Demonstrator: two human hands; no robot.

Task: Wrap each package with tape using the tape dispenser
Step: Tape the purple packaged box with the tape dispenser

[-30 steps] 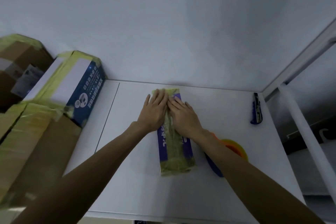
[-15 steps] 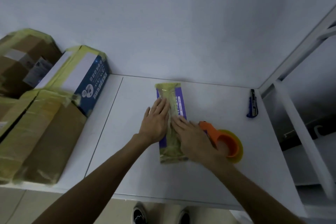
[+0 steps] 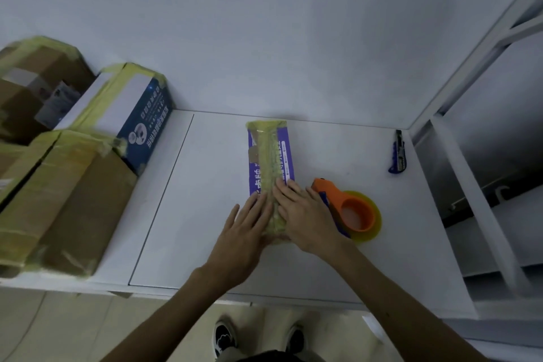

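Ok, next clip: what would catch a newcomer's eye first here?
The left hand and right hand press flat on the near end of a purple package with yellow tape along it, in the middle of the table. The orange tape dispenser lies just right of it; taped boxes pile at the left edge, and a blue knife lies far right.

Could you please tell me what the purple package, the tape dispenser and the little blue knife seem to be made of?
Purple package: probably printed cardboard, matte, with flat faces and straight edges. The yellowish strip along it looks like glossy, wrinkled plastic tape.
Tape dispenser: orange moulded plastic, smooth and slightly shiny.
Blue knife: likely a plastic body with a ridged grip; too small to tell more.
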